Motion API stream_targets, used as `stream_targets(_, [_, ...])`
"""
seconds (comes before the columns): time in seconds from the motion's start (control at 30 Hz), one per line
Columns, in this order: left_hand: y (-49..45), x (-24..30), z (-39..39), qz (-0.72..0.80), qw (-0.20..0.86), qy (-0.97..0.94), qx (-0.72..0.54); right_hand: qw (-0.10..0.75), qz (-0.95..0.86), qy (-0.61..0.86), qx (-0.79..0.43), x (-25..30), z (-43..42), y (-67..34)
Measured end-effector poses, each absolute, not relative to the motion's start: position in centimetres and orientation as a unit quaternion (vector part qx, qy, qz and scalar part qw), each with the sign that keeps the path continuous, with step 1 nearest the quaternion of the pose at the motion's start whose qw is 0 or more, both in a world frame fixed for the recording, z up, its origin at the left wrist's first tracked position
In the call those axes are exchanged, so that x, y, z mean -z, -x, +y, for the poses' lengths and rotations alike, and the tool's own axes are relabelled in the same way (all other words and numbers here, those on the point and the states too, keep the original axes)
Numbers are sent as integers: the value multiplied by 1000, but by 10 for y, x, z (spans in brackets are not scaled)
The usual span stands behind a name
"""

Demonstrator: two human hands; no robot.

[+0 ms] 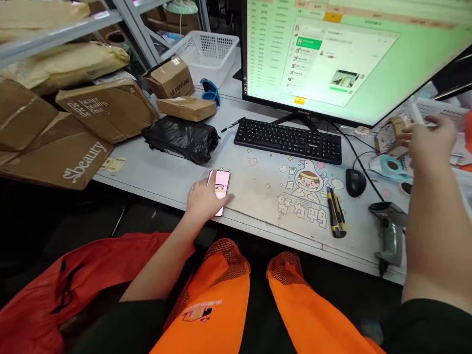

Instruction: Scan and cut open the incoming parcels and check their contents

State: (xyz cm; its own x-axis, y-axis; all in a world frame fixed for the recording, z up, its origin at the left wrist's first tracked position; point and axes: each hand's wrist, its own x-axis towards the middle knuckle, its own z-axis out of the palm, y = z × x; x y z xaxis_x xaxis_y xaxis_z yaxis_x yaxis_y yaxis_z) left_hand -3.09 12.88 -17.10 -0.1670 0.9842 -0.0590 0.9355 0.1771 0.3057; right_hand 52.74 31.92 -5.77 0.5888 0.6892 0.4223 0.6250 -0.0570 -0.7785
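My left hand (205, 197) rests on a smartphone (221, 185) that lies with its screen lit at the left edge of the desk mat (265, 194); the fingers curl around its lower half. My right hand (429, 140) is raised at the right, blurred by motion, next to a small cardboard box (391, 132). Whether its fingers grip the box does not show. A black keyboard (288, 139), a mouse (355, 182) and a yellow utility knife (336, 212) lie between the hands.
A lit monitor (342, 54) stands behind the keyboard. Cardboard parcels (106, 109), a black plastic bag (181, 137) and a white basket (206, 54) fill the left and back. A barcode scanner (389, 231) and tape rolls (391, 167) sit at the right. A red bag (55, 290) lies beside my lap.
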Motion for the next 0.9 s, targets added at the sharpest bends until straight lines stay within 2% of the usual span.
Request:
stream_targets(0.1, [20,162,137,760,99,-639,-69,521,-499,682,-124,75,239,-477])
stream_targets(0.2, [26,160,133,763,149,-612,-140,557,-555,580,-213,98,147,-415])
stream_targets(0.33, [30,147,98,691,368,-502,-368,585,-533,483,-375,135,56,-347])
stream_targets(0.4, [26,141,63,618,491,-451,-417,595,-495,455,-441,155,35,-329])
stream_targets(0.43, [24,142,41,609,520,-421,-426,598,-475,448,-466,166,30,-325])
stream_targets(0.53, [24,170,-28,605,580,-379,-393,598,-430,456,-499,192,28,-329])
stream_targets(0.67, [45,250,-98,638,642,-342,-252,599,-421,515,-445,212,36,-355])
stream_targets(0.73, [55,288,-116,660,616,-382,-199,605,-424,535,-409,217,38,-366])
stream_targets(0.9, [49,347,-134,797,400,-444,-90,594,-448,540,-393,225,36,-379])
